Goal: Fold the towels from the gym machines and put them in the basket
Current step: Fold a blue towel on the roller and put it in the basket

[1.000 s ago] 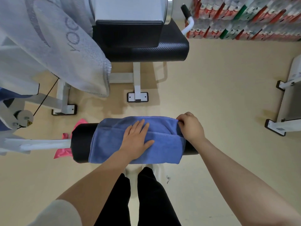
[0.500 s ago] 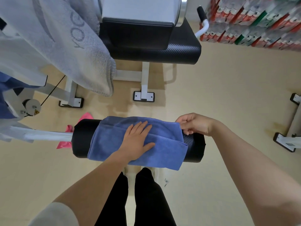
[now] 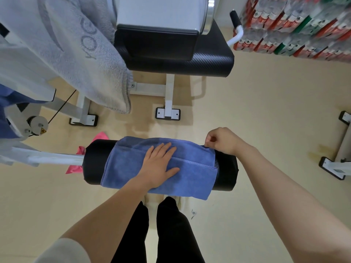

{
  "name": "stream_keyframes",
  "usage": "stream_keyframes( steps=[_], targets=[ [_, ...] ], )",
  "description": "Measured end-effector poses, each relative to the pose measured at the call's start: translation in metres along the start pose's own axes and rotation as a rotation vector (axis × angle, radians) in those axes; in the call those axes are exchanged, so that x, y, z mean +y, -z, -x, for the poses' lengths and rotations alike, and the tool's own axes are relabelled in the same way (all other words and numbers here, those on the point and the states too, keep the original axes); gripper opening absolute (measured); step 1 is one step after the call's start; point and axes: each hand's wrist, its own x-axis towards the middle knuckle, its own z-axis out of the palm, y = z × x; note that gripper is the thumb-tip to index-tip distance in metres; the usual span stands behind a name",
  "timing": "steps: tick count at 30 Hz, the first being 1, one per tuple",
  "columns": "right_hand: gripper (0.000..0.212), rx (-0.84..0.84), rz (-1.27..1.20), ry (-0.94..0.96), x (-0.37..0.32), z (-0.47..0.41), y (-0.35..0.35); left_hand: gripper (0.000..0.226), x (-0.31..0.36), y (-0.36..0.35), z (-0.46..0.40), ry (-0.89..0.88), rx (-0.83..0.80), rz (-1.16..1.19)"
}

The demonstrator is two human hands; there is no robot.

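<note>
Beige floor (image 3: 256,111); folded blue towel (image 3: 191,171) over black roller pad (image 3: 226,171)

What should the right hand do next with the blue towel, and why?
Probably bring the pinched far-right corner leftward over the left hand. The right hand pinches that corner, and the blue towel lies pressed flat on the black roller pad, only partly folded.
</note>
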Motion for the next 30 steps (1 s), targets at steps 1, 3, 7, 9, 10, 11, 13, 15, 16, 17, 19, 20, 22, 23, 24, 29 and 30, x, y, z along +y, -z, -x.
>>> stream_keyframes(
  steps=[1, 3, 7, 9, 10, 11, 13, 15, 16, 17, 19, 20, 22, 23, 24, 29, 30],
  targets=[
    [0.013, 0.052, 0.009, -0.014, 0.004, 0.000, -0.004, 0.097, 0.001, 0.001, 0.000, 0.000, -0.001, 0.014],
    [0.016, 0.287, 0.036, -0.062, 0.010, 0.003, -0.014, 0.088, 0.001, 0.002, 0.001, 0.007, -0.008, 0.008],
    [0.017, 0.579, 0.068, 0.040, 0.004, 0.028, -0.039, 0.063, 0.000, 0.005, 0.002, 0.005, 0.002, 0.054],
    [0.024, 0.454, 0.144, 0.145, -0.001, 0.044, -0.055, 0.055, -0.002, 0.008, 0.004, -0.005, 0.040, 0.196],
    [0.032, 0.383, 0.185, 0.168, -0.003, 0.050, -0.061, 0.049, -0.005, 0.011, 0.005, -0.001, 0.059, 0.278],
    [0.041, 0.335, 0.235, 0.173, -0.004, 0.056, -0.066, 0.042, -0.009, 0.015, 0.008, 0.014, 0.076, 0.337],
    [0.041, 0.277, 0.331, 0.145, -0.005, 0.062, -0.072, 0.031, -0.019, 0.023, 0.014, 0.054, 0.145, 0.313],
    [0.039, 0.256, 0.362, 0.118, -0.008, 0.064, -0.074, 0.025, -0.030, 0.033, 0.022, 0.084, 0.198, 0.186],
    [0.039, 0.260, 0.368, 0.106, -0.009, 0.065, -0.076, 0.027, -0.036, 0.039, 0.026, 0.096, 0.178, 0.092],
    [0.037, 0.268, 0.377, 0.083, -0.011, 0.066, -0.077, 0.031, -0.042, 0.044, 0.030, 0.101, 0.140, -0.032],
    [0.028, 0.290, 0.389, 0.023, -0.015, 0.066, -0.079, 0.042, -0.054, 0.053, 0.035, 0.104, 0.060, -0.254],
    [0.024, 0.292, 0.378, -0.008, -0.016, 0.066, -0.080, 0.047, -0.060, 0.057, 0.037, 0.113, 0.026, -0.304],
    [0.014, 0.302, 0.284, -0.058, -0.017, 0.067, -0.083, 0.054, -0.070, 0.064, 0.039, 0.139, -0.031, -0.333],
    [0.007, 0.308, 0.214, -0.076, -0.016, 0.068, -0.082, 0.054, -0.074, 0.068, 0.039, 0.146, -0.070, -0.334],
    [0.009, 0.312, 0.139, -0.076, -0.014, 0.070, -0.082, 0.049, -0.077, 0.073, 0.039, 0.141, -0.126, -0.332],
    [0.025, 0.191, -0.144, -0.032, 0.002, 0.089, -0.076, 0.020, -0.094, 0.102, 0.034, 0.030, -0.407, -0.124],
    [0.022, 0.169, -0.193, -0.033, 0.005, 0.092, -0.074, 0.019, -0.099, 0.105, 0.034, 0.017, -0.416, 0.004]
  ],
)
